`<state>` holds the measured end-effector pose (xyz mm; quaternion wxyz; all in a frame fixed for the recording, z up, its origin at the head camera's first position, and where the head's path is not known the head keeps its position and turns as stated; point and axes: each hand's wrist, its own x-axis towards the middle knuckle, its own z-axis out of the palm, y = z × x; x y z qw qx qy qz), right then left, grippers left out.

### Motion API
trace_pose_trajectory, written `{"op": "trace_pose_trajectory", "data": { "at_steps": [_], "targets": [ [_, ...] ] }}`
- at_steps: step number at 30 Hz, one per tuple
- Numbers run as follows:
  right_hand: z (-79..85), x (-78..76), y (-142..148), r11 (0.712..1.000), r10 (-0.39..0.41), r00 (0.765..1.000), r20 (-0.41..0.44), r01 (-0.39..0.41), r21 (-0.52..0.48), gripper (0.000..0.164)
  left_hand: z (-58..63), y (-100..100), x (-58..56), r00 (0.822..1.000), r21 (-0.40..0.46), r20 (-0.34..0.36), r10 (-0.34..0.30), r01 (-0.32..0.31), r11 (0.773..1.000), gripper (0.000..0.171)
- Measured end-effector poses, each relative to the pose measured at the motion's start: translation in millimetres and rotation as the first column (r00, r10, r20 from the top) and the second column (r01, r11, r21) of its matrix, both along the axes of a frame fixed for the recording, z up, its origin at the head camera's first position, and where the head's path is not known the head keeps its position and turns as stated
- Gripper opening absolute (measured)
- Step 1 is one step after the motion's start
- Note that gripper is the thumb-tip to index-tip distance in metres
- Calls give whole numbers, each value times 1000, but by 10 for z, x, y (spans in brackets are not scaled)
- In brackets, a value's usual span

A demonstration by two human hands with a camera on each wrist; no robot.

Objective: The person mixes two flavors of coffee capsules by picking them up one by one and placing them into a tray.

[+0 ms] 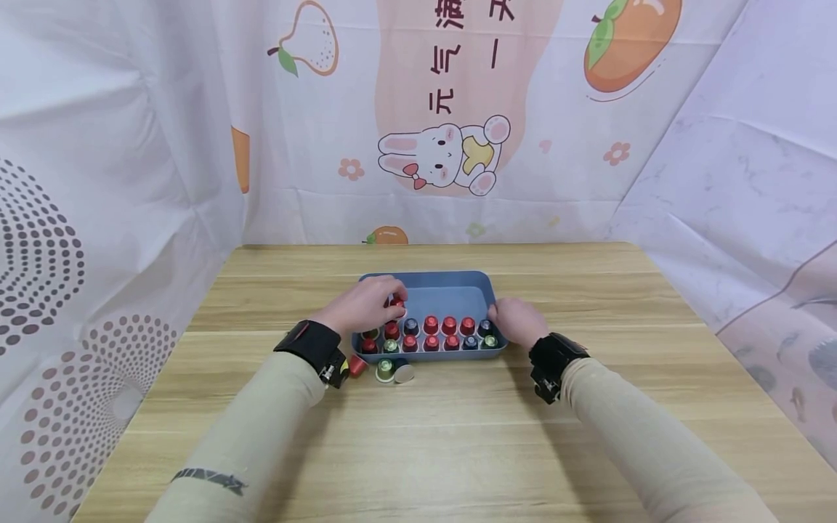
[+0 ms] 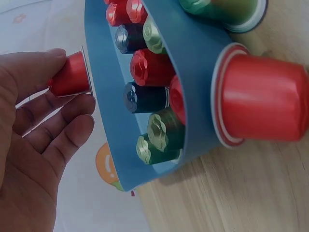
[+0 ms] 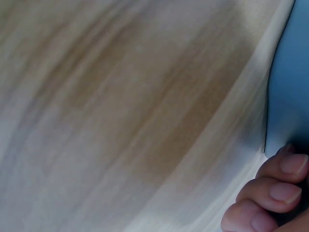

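Note:
My left hand is over the left part of a blue tray. It pinches a red coffee capsule between thumb and fingers, seen clearly in the left wrist view. Coffee capsules, red, green and dark blue, stand in rows along the tray's near side, among them a red one and a green one. Beside the tray's right wall, my right hand holds the rim with curled fingers; its thumb is hidden in the right wrist view.
On the wooden table, in front of the tray's near left corner, lie a red capsule, a green capsule and a dark capsule on its side. A printed cloth hangs behind the table.

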<state>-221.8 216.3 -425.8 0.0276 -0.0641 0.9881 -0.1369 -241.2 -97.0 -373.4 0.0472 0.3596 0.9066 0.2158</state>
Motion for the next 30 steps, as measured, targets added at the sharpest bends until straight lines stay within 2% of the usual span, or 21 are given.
{"op": "trace_pose_trajectory", "data": {
  "at_steps": [13,21,30],
  "targets": [
    [-6,-20,2,1000,-2,1000,8,2,-2,38,-42,100,-87,999,-29,7,36,-36,999,24],
    [-2,-15,9,1000,5,1000,-16,-5,2,38,-79,164,-140,998,-44,20,58,-57,997,26],
    [-8,-20,5,1000,4,1000,-9,-4,2,39,-102,202,-164,998,-57,13,53,-53,997,25]
  ]
}}
